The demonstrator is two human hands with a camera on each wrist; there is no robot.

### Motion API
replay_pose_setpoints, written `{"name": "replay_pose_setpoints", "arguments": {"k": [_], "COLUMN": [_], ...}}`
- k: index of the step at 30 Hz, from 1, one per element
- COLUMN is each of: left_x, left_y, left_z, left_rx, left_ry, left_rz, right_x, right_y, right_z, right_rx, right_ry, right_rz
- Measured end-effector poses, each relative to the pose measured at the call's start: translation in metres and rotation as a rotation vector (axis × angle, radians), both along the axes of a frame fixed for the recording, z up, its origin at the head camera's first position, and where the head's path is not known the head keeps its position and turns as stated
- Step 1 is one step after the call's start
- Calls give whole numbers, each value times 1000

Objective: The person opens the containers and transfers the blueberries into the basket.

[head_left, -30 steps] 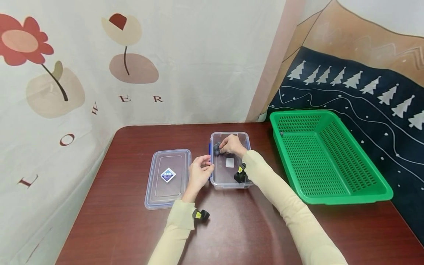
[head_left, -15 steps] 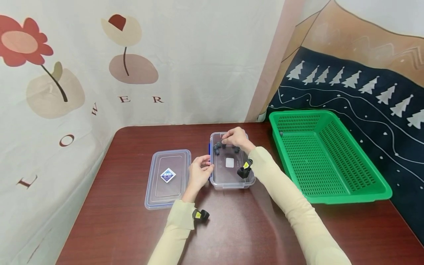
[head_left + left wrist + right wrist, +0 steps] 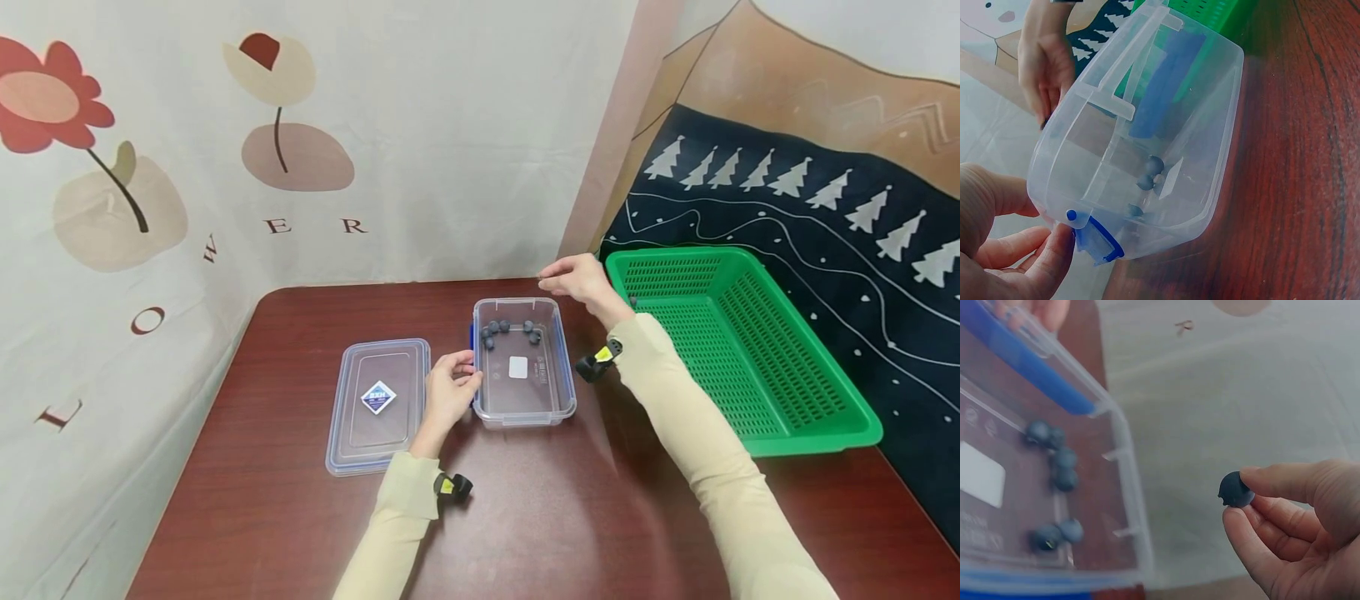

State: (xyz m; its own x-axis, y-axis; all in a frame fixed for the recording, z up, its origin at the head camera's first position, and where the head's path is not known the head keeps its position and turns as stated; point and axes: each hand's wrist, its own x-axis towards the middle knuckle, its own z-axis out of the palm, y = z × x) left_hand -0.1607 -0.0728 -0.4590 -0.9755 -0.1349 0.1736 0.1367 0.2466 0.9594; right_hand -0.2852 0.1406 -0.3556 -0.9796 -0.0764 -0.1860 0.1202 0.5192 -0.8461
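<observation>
In the right wrist view, my right hand (image 3: 577,279) pinches a single blueberry (image 3: 1235,489) between thumb and fingertips. The hand is raised past the back right corner of a clear plastic food container (image 3: 517,396), which stands lidless on the table. Several blueberries (image 3: 493,327) lie in the container's far end. My left hand (image 3: 452,390) holds the container's left side, thumb and fingertips at the rim beside a blue latch (image 3: 1099,240). Left of that hand lies the clear lid (image 3: 377,433) with its blue seal and a diamond-shaped sticker.
A large green plastic basket (image 3: 795,446) stands on the right side of the table. One small dark round thing (image 3: 633,301) is at its left wall, near my right wrist. A printed curtain (image 3: 442,167) hangs behind the brown table (image 3: 285,517).
My right hand has risen out of the container with a blueberry and moved right and away, toward the basket. The left hand has stayed at the container's side.
</observation>
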Motion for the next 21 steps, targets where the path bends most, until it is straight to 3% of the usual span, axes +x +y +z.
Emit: {"name": "replay_pose_setpoints", "arguments": {"k": [12,21], "left_x": [0,0], "left_y": [0,0], "left_z": [0,0], "left_rx": [4,-4], "left_ry": [-8,0], "left_rz": [-2,1], "right_x": [2,10], "right_y": [70,126], "right_z": [19,11], "right_rx": [-37,-114], "right_ry": [46,67], "right_rz": [-113,-208]}}
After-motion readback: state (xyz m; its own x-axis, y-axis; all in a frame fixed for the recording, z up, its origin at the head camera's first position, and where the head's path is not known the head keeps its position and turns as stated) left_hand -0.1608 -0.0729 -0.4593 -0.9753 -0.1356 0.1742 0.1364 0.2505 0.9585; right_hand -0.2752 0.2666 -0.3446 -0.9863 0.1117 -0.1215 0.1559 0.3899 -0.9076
